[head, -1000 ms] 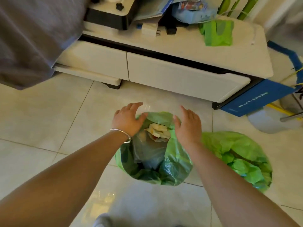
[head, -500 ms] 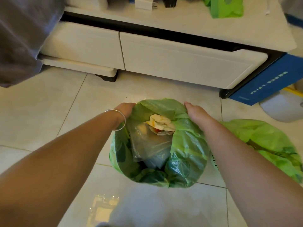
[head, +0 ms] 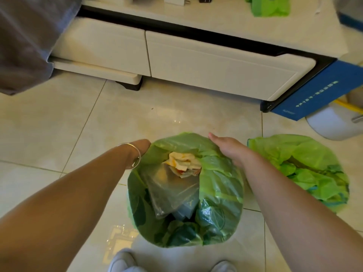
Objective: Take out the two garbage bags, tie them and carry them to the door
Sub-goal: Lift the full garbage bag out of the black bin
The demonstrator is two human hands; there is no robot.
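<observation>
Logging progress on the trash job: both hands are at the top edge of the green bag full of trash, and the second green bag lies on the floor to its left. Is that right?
Not quite. In the head view the second green bag lies on the floor to the right of the full green bag, not its left. The rest holds: the left hand and the right hand are both at that bag's top edge.

The near garbage bag [head: 218, 193] is translucent light green, darker in its folds, with cream and orange paper scraps [head: 182, 163] on top. The second garbage bag [head: 298, 167], to the right, is the same green. Floor tiles [head: 59, 124] are glossy beige. The cabinet [head: 216, 63] is cream with black trim, a blue box [head: 322, 93] beside it.
</observation>
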